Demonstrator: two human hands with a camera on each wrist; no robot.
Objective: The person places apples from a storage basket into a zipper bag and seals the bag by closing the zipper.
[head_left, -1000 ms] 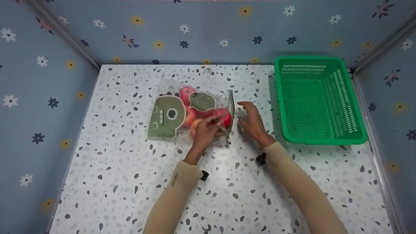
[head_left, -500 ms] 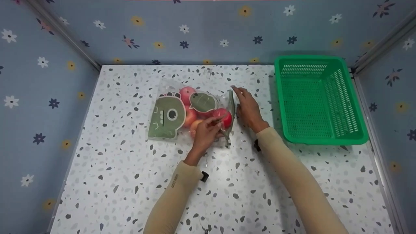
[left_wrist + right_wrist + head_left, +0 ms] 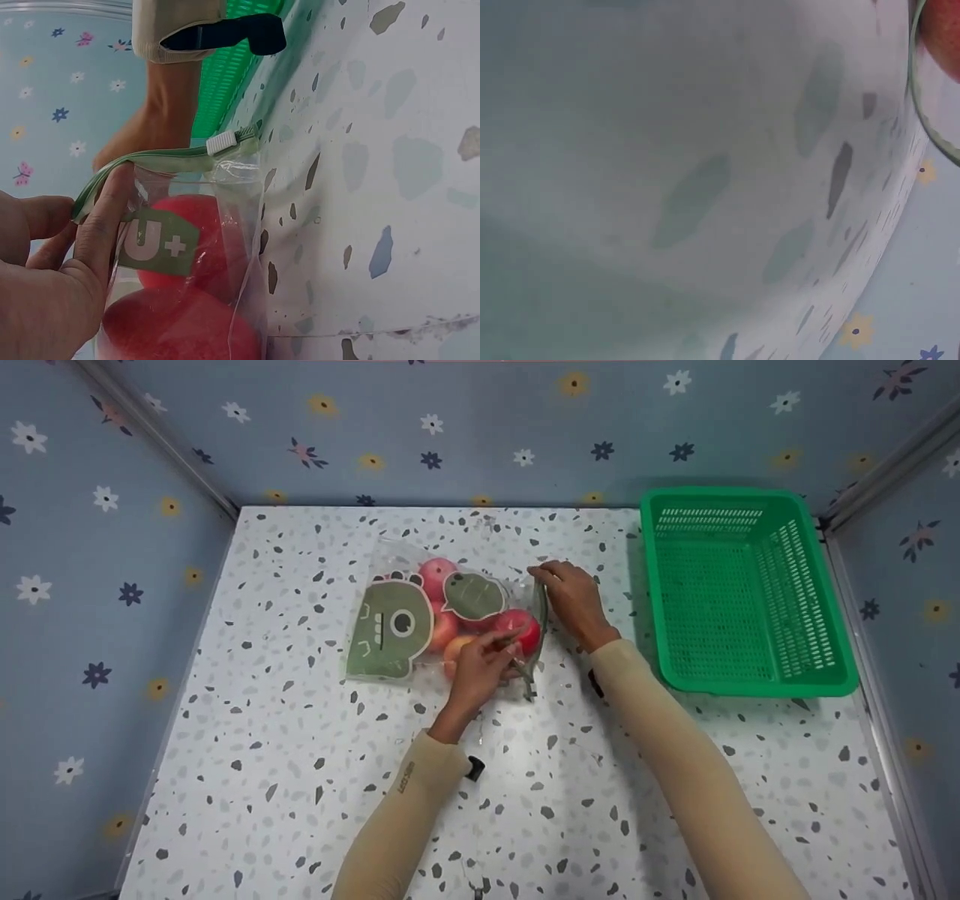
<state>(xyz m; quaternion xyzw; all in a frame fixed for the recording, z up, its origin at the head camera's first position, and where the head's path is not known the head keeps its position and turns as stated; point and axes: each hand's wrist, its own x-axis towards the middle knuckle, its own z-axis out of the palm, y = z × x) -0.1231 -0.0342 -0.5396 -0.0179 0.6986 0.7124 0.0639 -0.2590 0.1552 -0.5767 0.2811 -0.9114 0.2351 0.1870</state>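
A clear zip bag [image 3: 394,634] with a green dinosaur print lies on the table, its green-edged mouth to the right. Several red and orange-pink apples [image 3: 519,631] are inside. At the near part of the mouth, my left hand [image 3: 478,667] pinches the rim between thumb and fingers. My right hand [image 3: 574,596] holds the far end of the green rim by its fingertips. A white slider [image 3: 221,142] sits on the zip in the left wrist view. The right wrist view shows the green rim [image 3: 919,112] and part of an apple, but not the hand.
A green plastic basket [image 3: 664,660] with slotted walls stands at the table's back right, right of my right hand. Flower-patterned walls [image 3: 480,427] border the speckled table [image 3: 300,780] at the back and both sides.
My right hand has moved from beside the bag to the far end of its mouth and taken the rim. My left hand keeps its place on the bag.
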